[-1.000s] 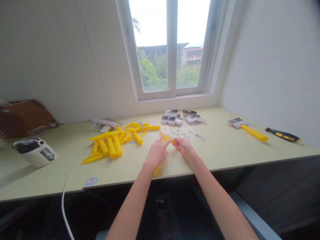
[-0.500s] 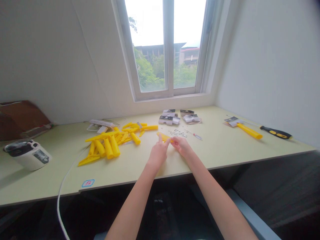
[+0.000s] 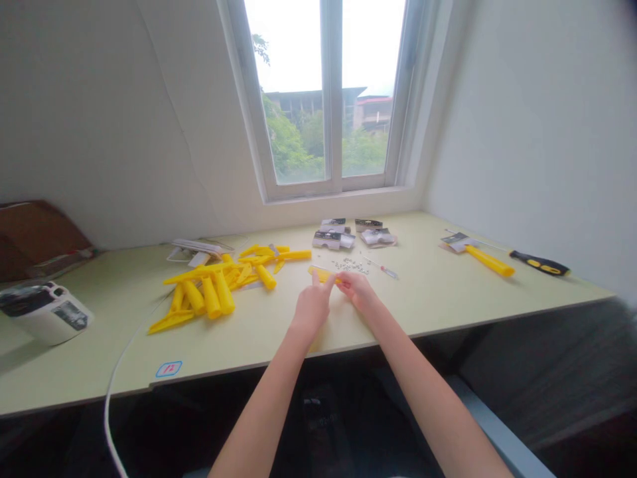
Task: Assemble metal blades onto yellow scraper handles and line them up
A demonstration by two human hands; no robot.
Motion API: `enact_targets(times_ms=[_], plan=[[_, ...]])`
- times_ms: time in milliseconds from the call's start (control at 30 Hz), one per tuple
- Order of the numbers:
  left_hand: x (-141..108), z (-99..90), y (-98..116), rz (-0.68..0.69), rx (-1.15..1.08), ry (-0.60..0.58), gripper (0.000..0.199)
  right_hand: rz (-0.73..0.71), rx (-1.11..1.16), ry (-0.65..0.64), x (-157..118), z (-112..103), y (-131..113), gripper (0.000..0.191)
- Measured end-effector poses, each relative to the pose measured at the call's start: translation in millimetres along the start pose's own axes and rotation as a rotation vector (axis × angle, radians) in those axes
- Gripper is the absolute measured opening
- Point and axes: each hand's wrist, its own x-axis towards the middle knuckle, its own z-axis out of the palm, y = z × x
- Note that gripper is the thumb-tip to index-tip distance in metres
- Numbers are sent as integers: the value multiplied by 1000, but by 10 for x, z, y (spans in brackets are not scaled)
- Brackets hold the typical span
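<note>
- Surface: pale green desk (image 3: 408, 330), set under a window, with items spread along it from left to right.
- Far left: a brown flat package (image 3: 34, 239) lies at the desk's left end; nearer, a white canister with a dark lid (image 3: 47, 315) stands upright.
- Left of centre: a white cable (image 3: 119, 365) runs over the near edge, just left of a small blue-outlined label (image 3: 168, 369).
- Centre left: a loose pile of yellow plastic pieces (image 3: 209, 285) lies well apart from the hands.
- Centre: the left hand (image 3: 313, 309) has its index finger raised at the yellow piece (image 3: 322, 274), while its other fingers curl inward. Whether it grips cannot be told.
- Centre: the yellow piece lies between the hands, apart from the pile, with small metal hardware (image 3: 351, 265) just beyond it and printed packets (image 3: 331, 232) farther back.
- Centre right: the right hand (image 3: 355, 290) has its fingers narrowed, pinching the piece's right end.
- Right of centre: a slim precision screwdriver (image 3: 383, 270) lies just beyond the hardware.
- Far right: a yellow handle (image 3: 490, 261) lies with a black-and-yellow screwdriver (image 3: 540, 263) beyond it.
- Step in hand: one piece is being handled on its own. The position calls for a secure right-hand pinch clear of the hardware.
</note>
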Motion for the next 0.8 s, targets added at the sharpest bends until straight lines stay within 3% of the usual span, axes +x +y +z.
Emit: enact_targets(times_ms=[133, 267, 367, 533, 633, 800], plan=[[35, 22, -41, -4, -55, 37, 51, -17, -26, -33, -22, -2, -19, 15], [81, 98, -141, 2, -294, 100, 46, -57, -107, -40, -57, 5, -29, 26], [124, 197, -207, -46, -644, 176, 44, -135, -145, 18, -64, -20, -34, 30], [194, 310, -245, -279, -1446, 110, 44, -287, -225, 264, 62, -249, -70, 25], [232, 313, -270, -387, -1703, 84, 50, -332, -396, 348, 187, -467, -112, 25], [313, 332, -359, -471, -1923, -16, 55, -342, -929, 404, 287, -709, -202, 21]])
